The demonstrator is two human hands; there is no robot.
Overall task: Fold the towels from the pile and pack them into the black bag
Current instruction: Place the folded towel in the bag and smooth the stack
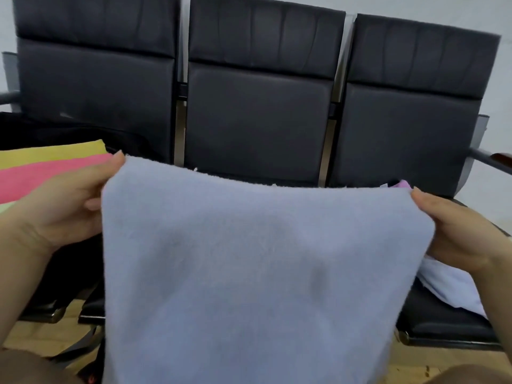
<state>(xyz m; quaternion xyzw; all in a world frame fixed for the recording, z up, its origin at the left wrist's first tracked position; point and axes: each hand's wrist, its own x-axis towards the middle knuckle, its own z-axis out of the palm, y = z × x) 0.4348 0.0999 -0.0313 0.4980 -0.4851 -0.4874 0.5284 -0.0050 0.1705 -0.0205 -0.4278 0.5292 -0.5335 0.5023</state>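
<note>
A pale blue towel (257, 267) is held up and spread before a row of black seats (257, 115), its top corners pinched by the left hand (69, 206) and the right hand (457, 231) — fingers curled behind the cloth, thumbs in front. A clean fold is judged to need the top edge kept taut and level, corners brought together squarely. The black bag (69, 134) lies at left, folded towels (50, 167) on it — the remaining pile (448, 286) at right.

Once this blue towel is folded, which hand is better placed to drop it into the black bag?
Left. The left hand holds the blue towel on the side where the black bag sits with the folded striped towels; the right hand is on the far side.
</note>
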